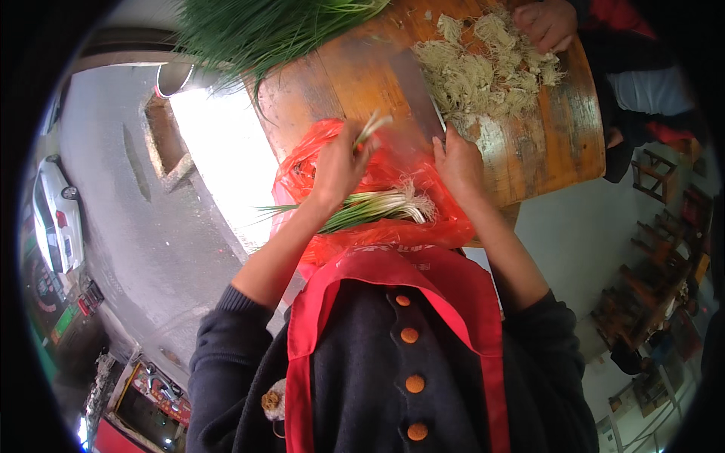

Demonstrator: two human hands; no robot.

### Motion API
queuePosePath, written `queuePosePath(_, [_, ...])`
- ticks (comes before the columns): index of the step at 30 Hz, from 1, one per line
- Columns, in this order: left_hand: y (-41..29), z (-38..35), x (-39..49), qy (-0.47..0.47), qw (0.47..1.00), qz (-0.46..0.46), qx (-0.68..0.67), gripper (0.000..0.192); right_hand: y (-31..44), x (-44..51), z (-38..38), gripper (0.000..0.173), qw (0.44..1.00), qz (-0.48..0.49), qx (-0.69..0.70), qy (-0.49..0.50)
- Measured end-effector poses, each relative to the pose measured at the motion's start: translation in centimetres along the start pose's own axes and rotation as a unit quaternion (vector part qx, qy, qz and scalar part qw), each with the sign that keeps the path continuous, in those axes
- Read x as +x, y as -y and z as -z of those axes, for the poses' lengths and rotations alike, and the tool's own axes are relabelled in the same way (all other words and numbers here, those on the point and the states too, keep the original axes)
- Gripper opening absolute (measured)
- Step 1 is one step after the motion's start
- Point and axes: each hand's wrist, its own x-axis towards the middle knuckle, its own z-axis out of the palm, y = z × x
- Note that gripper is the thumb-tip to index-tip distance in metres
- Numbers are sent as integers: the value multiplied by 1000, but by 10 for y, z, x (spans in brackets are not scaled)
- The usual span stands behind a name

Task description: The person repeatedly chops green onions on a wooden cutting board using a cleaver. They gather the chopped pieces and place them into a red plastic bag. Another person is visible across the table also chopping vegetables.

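Observation:
My left hand (338,164) grips a few scallions (374,125), their pale ends pointing up and to the right. In my right hand (461,164) is the handle of a kitchen knife with a broad blade (416,88). The blade points away from me over the wooden table (362,79), beside a heap of cut scallion roots (481,73). Below my hands, a bunch of scallions (385,206) with roots still attached lies on a red plastic bag (391,232). Its green tops point left. Motion slightly blurs the scallions in my left hand.
A large pile of green scallions (266,34) covers the table's far left. Another person's hand (546,25) rests by the roots at the far right. A metal container (174,78) stands beyond the left edge. Wooden stools (654,175) are on the right, and a white car (58,215) is far left.

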Motion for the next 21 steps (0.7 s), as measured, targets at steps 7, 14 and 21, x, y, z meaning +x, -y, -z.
queuePosePath(7, [0, -16, -75, 67, 979, -106, 160, 39, -1, 0, 2, 25, 1000, 0, -7, 4])
queuePosePath(14, [6, -4, -87, 33, 993, -9, 110, 40, -4, 2, 0, 23, 1000, 7, 0, -5])
queuePosePath(21, [-3, 44, -40, 76, 967, 27, -242, 27, -13, 4, -8, 20, 999, 17, 22, -18])
